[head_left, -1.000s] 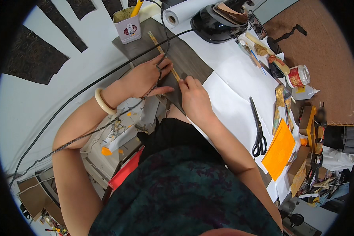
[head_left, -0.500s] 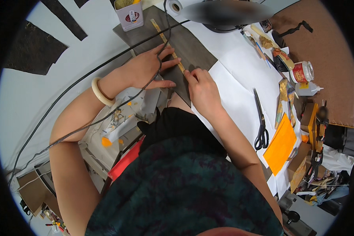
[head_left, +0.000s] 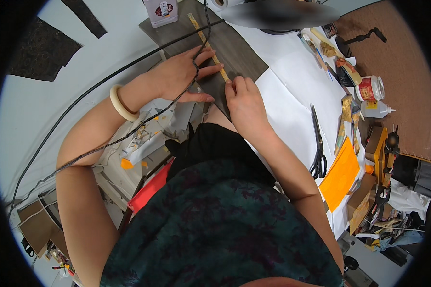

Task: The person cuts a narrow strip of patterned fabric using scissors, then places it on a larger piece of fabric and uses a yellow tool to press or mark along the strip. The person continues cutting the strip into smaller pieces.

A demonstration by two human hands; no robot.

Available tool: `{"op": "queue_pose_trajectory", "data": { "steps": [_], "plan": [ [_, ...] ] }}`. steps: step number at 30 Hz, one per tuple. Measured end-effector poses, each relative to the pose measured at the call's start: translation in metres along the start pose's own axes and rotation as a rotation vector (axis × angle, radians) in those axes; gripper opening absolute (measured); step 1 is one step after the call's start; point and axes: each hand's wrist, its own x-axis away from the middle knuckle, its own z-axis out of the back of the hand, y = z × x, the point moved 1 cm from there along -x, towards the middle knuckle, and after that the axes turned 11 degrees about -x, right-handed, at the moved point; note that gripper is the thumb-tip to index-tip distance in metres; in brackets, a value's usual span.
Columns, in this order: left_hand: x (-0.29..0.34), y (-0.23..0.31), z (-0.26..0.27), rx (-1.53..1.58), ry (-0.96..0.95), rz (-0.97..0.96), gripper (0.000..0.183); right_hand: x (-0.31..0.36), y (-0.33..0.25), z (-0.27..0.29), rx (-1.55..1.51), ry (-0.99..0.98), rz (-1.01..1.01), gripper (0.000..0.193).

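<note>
A dark grey sheet lies on the white table with a long yellow ruler across it. My left hand lies flat with spread fingers on the sheet and the ruler's near part, a cream bangle on the wrist. My right hand is closed at the ruler's near end, fingertips pressed to the sheet. Whether it holds a small tool is hidden by the fingers.
A black cable crosses the table and my left hand. Black scissors lie on white paper at the right, beside an orange sheet, a glue jar and clutter. A small box stands at the sheet's far end.
The view has shifted, so hands and sheet sit a little higher in the picture. Both hands keep the same places on ruler and sheet.
</note>
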Motion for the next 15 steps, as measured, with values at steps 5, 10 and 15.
{"op": "queue_pose_trajectory", "data": {
  "steps": [5,10,15],
  "plan": [
    [-0.0009,0.0002,0.0016,-0.029,-0.009,-0.042,0.083,0.0002,-0.0021,0.0001,0.003,0.012,0.001,0.03],
    [-0.0011,-0.0004,0.0075,0.058,-0.014,-0.022,0.092,0.0002,-0.0019,0.0013,-0.016,0.015,-0.01,0.028],
    [-0.0018,0.0047,0.0021,0.013,0.0,0.029,0.104,0.0011,0.0011,0.0,-0.063,0.029,-0.019,0.029]
  ]
}}
